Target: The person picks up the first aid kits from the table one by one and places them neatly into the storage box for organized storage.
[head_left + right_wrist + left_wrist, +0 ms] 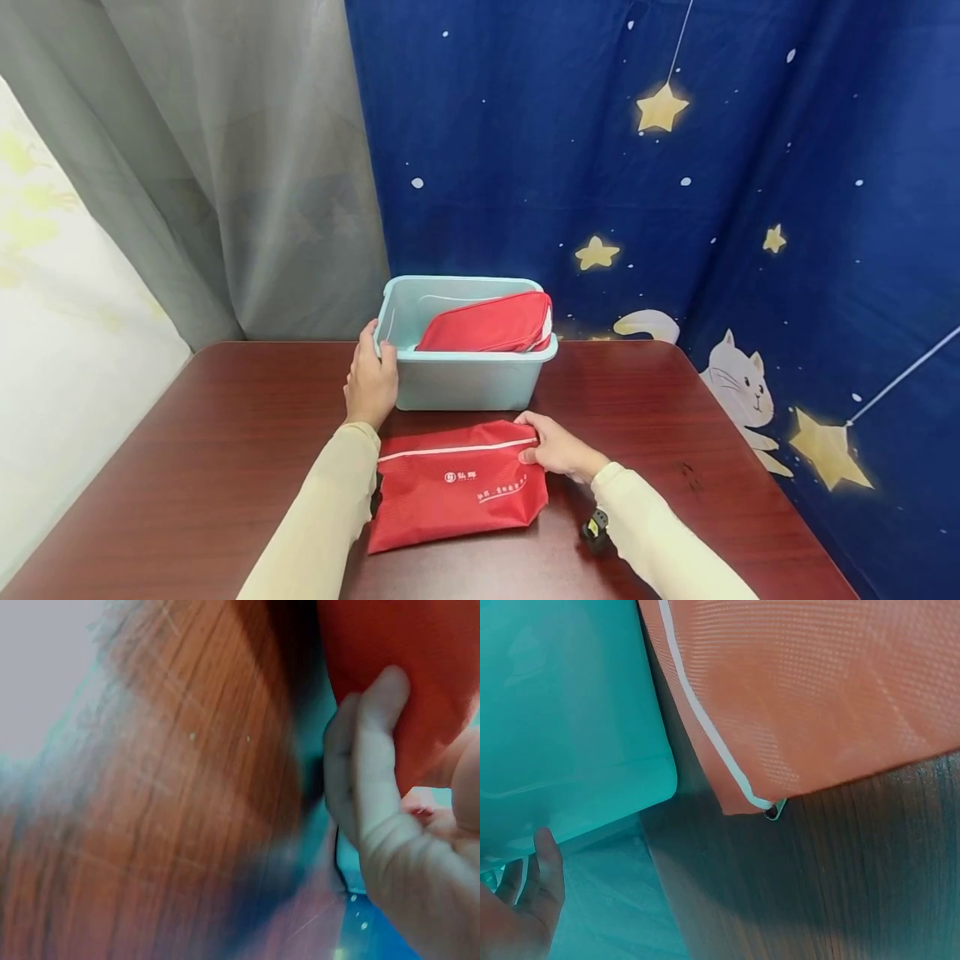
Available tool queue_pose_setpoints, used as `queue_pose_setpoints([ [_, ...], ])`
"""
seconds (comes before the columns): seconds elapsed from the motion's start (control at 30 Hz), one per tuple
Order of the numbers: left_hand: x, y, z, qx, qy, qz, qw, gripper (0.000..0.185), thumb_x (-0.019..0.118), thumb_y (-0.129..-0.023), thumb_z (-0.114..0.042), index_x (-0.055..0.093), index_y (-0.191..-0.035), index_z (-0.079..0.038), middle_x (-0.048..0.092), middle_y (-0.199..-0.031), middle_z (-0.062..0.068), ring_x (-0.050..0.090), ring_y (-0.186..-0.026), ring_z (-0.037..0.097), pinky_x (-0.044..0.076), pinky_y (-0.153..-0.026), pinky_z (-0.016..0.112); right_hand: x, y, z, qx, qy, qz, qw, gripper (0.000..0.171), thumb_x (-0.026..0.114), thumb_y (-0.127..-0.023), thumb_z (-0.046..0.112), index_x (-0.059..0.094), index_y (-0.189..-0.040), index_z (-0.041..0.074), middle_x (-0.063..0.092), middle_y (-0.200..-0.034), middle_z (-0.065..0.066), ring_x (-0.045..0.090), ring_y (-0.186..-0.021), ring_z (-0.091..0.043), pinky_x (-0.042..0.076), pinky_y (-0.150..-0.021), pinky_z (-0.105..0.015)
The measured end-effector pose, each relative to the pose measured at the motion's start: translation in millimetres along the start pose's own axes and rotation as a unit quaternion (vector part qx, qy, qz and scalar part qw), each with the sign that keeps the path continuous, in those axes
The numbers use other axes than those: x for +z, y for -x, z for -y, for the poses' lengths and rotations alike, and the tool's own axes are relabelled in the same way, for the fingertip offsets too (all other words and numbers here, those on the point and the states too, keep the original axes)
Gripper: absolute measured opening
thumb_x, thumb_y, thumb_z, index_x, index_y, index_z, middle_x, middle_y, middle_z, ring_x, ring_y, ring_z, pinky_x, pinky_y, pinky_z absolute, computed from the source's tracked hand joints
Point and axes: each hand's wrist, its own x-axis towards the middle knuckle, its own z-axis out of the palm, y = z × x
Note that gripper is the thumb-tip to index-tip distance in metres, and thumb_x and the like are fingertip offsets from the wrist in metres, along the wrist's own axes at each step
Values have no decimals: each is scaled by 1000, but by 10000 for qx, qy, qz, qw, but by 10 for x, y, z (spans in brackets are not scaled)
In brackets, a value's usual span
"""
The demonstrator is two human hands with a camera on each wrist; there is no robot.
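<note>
So right now my left hand (371, 379) is wrapped around the left end of the light blue plastic bin (465, 379), fingers hooked over the rim, basically pinning it in place at the centre of the frame. There's already one red zip pouch (491, 323) sitting inside, tilted, with its right end leaning up on the bin's right rim.

My right hand (555, 448) is on the second red pouch (457, 483), the one with the white stripe and white logo print, lying flat on the dark wood worktop (187, 467) just in front of the bin, lower centre of the frame. Fingers are curled onto its upper right corner, and the right wrist view shows fingertips (375, 750) pressed into the red fabric with the thumb underneath, so I'd call that a pinch on the corner rather than a full grab. The left wrist view shows the pouch's lower corner (754, 799) lying right beside the bin wall, not touching it.

My read: this is the pick-up stage for pouch number two, bin steadied, pouch not lifted yet. The next move probably needs a firmer grip, because a soft bag held by one corner will sag, and it has to clear the near rim and fit next to or on top of the tilted one.

Backdrop's a blue star-and-cat curtain (675, 208), grey curtain (225, 167) at upper left.
</note>
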Motion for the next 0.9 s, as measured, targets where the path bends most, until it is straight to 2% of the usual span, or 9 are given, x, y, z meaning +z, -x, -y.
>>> queue_pose_setpoints([
  [0.13,-3,3,7,-25,14,3,10000,53,32,-103,-38,32,-155,-25,45,-150,9,50,-128,37,35,-99,64,-31,29,-38,236,-791,305,9961,37,63,-90,-7,51,-125,-3,63,-106,-16,70,-87,-25,58,-74,-45],
  [0.3,5,1,8,-26,-4,13,10000,53,32,-104,-38,31,-155,-26,45,-150,9,51,-128,37,35,-99,64,-77,77,-47,179,-1298,515,9900,38,59,-93,-6,47,-129,-2,62,-112,-18,71,-93,-30,57,-74,-50],
  [0.6,14,-12,-8,-46,-73,-56,9999,52,31,-103,-38,32,-155,-29,46,-149,8,52,-127,38,36,-97,63,-346,163,139,-323,-1542,543,9860,42,61,-94,-2,45,-133,-1,61,-118,-23,70,-100,-35,55,-79,-53],
  [0.9,-2,-7,-4,-15,-43,28,10000,53,30,-103,-39,31,-155,-27,44,-151,8,50,-129,38,35,-98,64,-644,344,482,-678,-1556,358,9848,49,58,-96,-1,38,-141,-4,64,-120,-24,70,-102,-35,54,-79,-54],
])
